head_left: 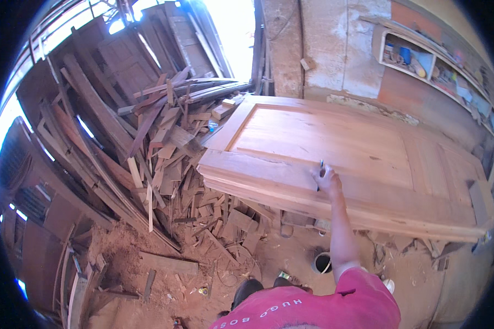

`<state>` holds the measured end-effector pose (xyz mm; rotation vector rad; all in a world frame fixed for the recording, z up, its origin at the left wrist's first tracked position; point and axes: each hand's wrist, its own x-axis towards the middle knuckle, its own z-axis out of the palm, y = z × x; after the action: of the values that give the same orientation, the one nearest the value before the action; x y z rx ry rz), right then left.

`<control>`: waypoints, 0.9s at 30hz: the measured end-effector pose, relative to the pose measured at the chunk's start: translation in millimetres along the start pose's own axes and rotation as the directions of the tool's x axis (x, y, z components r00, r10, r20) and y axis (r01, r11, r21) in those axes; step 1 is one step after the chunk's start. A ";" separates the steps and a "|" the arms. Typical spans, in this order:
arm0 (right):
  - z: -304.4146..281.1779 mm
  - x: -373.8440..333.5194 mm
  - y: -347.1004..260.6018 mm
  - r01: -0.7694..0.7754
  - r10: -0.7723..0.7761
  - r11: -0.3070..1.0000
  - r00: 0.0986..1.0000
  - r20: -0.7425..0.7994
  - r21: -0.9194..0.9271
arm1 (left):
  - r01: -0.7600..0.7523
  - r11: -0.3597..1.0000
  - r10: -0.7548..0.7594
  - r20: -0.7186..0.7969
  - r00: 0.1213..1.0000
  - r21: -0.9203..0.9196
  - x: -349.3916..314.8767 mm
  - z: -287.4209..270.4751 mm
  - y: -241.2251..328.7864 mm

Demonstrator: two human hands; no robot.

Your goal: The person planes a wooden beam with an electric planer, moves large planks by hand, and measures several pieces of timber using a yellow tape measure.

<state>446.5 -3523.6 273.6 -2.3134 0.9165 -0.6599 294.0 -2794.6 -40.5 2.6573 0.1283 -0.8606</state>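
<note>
My right hand (327,179) reaches out over a stack of wooden panel doors (280,164). Its fingers are closed around a thin dark tool, pen-like in shape, whose end (321,163) sticks out past them. The hand is at the near long rail of the top door, beside its large recessed panel (324,137). At this size I cannot make out whether the tool's tip touches the wood. My left hand is out of the picture.
A large heap of offcuts (175,131) and long boards (93,142) lies to the left. A small wood block (480,203) rests at the doors' right end. Below stands a dark bucket (321,263). A cluttered wall shelf (433,68) hangs at the far right.
</note>
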 end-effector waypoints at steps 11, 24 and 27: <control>11.9 27.2 27.2 -0.092 0.116 0.987 0.977 0.179 -0.134 | 0.187 0.933 -0.261 -0.222 0.939 -0.308 -113.4 74.9 55.3; 9.5 31.2 64.3 -0.434 0.168 0.671 0.879 0.447 0.601 | -0.207 0.945 0.236 0.086 0.968 -0.254 -37.3 37.8 143.9; 3.8 16.3 54.4 -0.409 0.176 0.578 0.907 0.382 0.706 | -0.074 0.969 0.111 0.148 0.983 -0.236 -55.1 38.5 107.3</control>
<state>434.8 -3567.5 239.2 -1.3670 0.6682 -0.4406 248.2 -2907.5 -6.0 2.3511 0.0594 -0.9623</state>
